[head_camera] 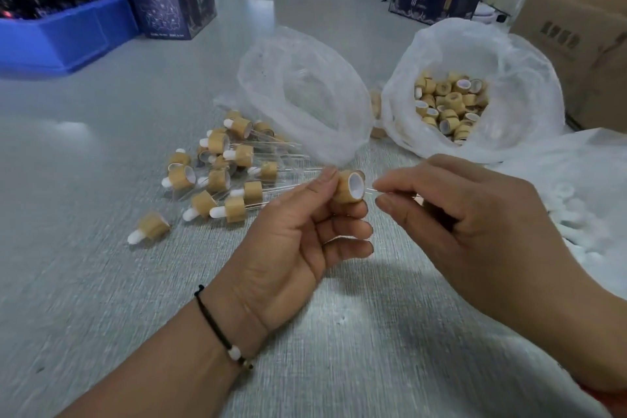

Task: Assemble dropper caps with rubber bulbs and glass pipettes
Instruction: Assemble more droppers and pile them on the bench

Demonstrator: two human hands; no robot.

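The left hand [298,231] grips one bamboo cap [349,187] mid-frame, fingers curled round it; the right hand [475,214] pinches one glass pipette [390,193] just at its mouth. Misaimed, the glass could snap or slip. At 10 o'clock on the counter [101,282], roughly fifteen finished droppers [220,176]; at 1 o'clock, two bags [509,54].
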